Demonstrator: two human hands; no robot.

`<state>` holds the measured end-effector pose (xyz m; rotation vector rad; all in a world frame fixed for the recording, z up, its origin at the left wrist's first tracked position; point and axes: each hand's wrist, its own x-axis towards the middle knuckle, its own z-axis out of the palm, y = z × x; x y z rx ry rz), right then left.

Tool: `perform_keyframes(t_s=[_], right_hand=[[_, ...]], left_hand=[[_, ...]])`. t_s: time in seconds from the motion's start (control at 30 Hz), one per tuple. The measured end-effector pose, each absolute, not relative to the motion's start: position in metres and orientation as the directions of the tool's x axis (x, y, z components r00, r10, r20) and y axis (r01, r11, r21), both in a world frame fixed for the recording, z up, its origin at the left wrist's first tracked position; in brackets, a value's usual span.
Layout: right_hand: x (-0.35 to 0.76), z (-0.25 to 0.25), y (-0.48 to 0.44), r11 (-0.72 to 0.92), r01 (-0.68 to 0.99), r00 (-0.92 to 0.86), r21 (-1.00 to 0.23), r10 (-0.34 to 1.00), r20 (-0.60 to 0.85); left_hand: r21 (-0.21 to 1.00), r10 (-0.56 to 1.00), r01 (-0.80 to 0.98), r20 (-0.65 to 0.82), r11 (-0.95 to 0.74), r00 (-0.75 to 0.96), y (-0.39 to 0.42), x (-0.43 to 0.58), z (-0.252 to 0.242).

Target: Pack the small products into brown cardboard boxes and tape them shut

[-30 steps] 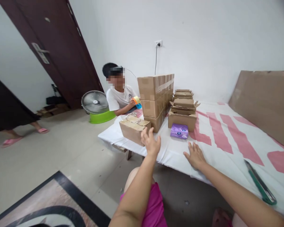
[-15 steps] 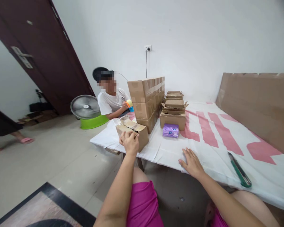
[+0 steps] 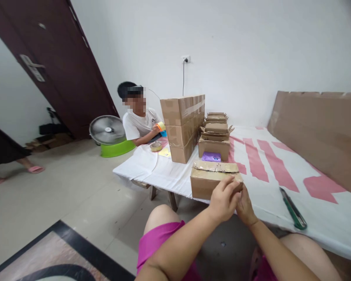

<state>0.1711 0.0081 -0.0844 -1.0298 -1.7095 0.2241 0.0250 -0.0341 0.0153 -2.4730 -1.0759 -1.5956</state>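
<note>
A small cardboard box (image 3: 206, 181) with a torn taped top lies on the white cloth of the low table (image 3: 269, 187), right in front of me. My left hand (image 3: 224, 199) is curled over its near right corner. My right hand (image 3: 246, 206) presses against the same corner from the right, its fingers partly hidden behind the left hand. Just behind the box lies a purple pack (image 3: 211, 157).
Stacked large cartons (image 3: 183, 127) and a pile of small boxes (image 3: 215, 134) stand further back. A tape roll (image 3: 156, 146) lies near a seated co-worker (image 3: 137, 123). A green knife (image 3: 292, 208) lies to the right. A cardboard sheet (image 3: 318, 128) leans on the wall. A fan (image 3: 107, 130) stands on the floor.
My left hand took the small box from the table's left end and brought it right, in front of me. My right hand left the cloth and joined it at the box's corner.
</note>
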Motion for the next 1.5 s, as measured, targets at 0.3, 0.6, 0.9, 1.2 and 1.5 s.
perform_keyframes(t_s=[0.3, 0.6, 0.9, 1.2, 1.5], right_hand=[[0.166, -0.089, 0.013, 0.45, 0.563, 0.055, -0.694, 0.817, 0.574], [0.169, -0.083, 0.004, 0.46, 0.538, 0.173, -0.707, 0.76, 0.626], [0.196, -0.047, 0.008, 0.469, 0.486, 0.259, -0.737, 0.728, 0.635], [0.202, -0.04, 0.004, 0.53, 0.437, 0.193, -0.727, 0.734, 0.651], [0.238, -0.022, 0.015, 0.363, 0.541, 0.324, -0.758, 0.742, 0.586]], left_hand=[[0.867, 0.773, 0.368, 0.478, -0.337, -0.417, 0.03, -0.093, 0.012], [0.908, 0.903, 0.114, 0.416, -0.404, -0.11, 0.03, -0.087, -0.006], [0.845, 0.868, 0.223, 0.497, -0.486, 0.009, 0.031, -0.067, 0.0], [0.897, 0.9, 0.073, 0.434, -0.436, 0.044, 0.036, -0.056, -0.002], [0.914, 0.918, -0.098, 0.397, -0.393, 0.019, 0.043, -0.049, -0.006]])
